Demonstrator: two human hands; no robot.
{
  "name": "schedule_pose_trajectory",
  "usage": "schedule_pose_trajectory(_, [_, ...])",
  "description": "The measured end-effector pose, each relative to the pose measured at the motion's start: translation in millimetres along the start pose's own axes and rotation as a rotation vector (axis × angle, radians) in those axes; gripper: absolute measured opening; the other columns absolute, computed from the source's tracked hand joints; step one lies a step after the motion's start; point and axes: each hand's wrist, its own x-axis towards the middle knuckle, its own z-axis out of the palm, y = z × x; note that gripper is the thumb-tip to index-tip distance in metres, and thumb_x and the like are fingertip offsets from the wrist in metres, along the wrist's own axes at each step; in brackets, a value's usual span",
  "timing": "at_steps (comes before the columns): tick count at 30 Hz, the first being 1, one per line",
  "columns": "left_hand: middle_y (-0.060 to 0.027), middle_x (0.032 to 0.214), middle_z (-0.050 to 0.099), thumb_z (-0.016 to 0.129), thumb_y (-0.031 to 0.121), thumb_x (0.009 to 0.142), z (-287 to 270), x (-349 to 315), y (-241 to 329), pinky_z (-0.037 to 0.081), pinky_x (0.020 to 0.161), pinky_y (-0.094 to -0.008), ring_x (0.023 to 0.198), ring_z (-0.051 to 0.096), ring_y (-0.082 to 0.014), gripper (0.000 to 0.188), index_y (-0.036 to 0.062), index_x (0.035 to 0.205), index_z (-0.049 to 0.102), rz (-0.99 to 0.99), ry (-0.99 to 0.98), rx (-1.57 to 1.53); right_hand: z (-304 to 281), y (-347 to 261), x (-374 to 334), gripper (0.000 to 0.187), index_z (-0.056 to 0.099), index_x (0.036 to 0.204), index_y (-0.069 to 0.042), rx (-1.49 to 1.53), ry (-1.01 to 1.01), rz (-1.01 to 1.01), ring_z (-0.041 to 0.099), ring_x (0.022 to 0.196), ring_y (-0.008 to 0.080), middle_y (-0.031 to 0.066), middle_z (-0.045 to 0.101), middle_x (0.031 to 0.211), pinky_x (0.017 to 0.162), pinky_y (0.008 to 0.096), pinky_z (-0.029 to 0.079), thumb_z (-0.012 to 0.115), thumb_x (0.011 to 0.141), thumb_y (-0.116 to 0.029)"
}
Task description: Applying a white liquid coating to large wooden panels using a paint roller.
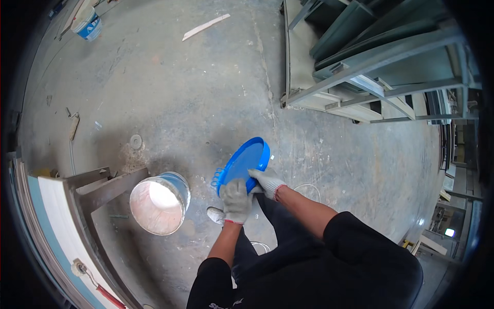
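A round blue bucket lid (244, 161) is held tilted in front of my legs, its raised rim turned upward. A curly blue plastic strip (217, 177) hangs in loops off its left edge. My left hand (236, 202), in a pale knit work glove, grips the near left edge of the lid. On the near right edge, my right hand (267, 182) has its thumb over the rim, and its other fingers are mostly hidden behind the lid. Left of the lid, an open bucket (160, 203) smeared with white paint stands on the floor.
At left, a paint roller (98, 285) with a red handle rests against stacked boards (57, 216). Another roller (74, 129) lies beyond. A metal rack (360, 85) holds dark panels at far right. A white strip (206, 27) and another bucket (88, 27) are farther off.
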Motion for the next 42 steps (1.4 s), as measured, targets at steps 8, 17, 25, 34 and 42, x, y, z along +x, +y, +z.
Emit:
schedule_pose_trajectory(8, [-0.0198,0.117,0.065,0.074,0.032,0.086,124,5,39,0.048,0.097,-0.05,0.11,0.062,-0.0382,0.055,0.0034,0.129,0.058,-0.312,-0.379,-0.226,-146,-52,200,0.045,0.059,0.12,0.003,-0.122,0.229,-0.177,0.067,0.075,0.0236,0.0142,0.068,0.095,0.066,0.0385,0.057,0.066,0.079,-0.015])
schedule_pose_trajectory(17, [-0.0235,0.12,0.067,0.066,0.03,0.092,162,-10,-5,0.05,0.094,-0.0494,0.108,0.065,-0.0412,0.048,0.0053,0.133,0.06,-0.548,-0.681,-0.21,-251,-100,272,0.056,0.06,0.134,-0.004,-1.175,0.429,-0.33,0.064,0.112,0.0458,0.0287,0.067,0.118,0.102,0.0464,0.049,0.06,0.079,-0.012])
schedule_pose_trajectory(25, [-0.0247,0.123,0.065,0.058,0.03,0.097,186,33,16,0.049,0.097,-0.048,0.114,0.062,-0.0427,0.042,0.0042,0.13,0.062,-0.584,-0.596,-0.27,-341,-124,278,0.043,0.066,0.13,-0.012,-1.47,0.435,-0.541,0.066,0.108,0.0417,0.0221,0.067,0.119,0.094,0.0494,0.053,0.055,0.089,-0.012])
schedule_pose_trajectory(34, [-0.0211,0.126,0.066,0.051,0.03,0.102,203,-8,10,0.044,0.109,-0.0459,0.12,0.061,-0.0352,0.039,0.0045,0.128,0.065,-0.325,-0.698,-0.107,-367,-130,308,0.043,0.065,0.132,-0.009,-1.403,0.476,-0.918,0.063,0.117,0.0358,0.0199,0.067,0.125,0.103,0.0445,0.049,0.048,0.092,-0.007])
schedule_pose_trajectory(42, [-0.0227,0.122,0.067,0.054,0.024,0.098,129,-64,-7,0.048,0.099,-0.0464,0.115,0.062,-0.0392,0.033,0.0033,0.122,0.064,-0.893,-0.43,-0.469,-323,-64,314,0.057,0.048,0.15,-0.008,-1.352,0.33,-0.759,0.059,0.122,0.0351,0.0195,0.06,0.138,0.106,0.0435,0.045,0.061,0.095,-0.006])
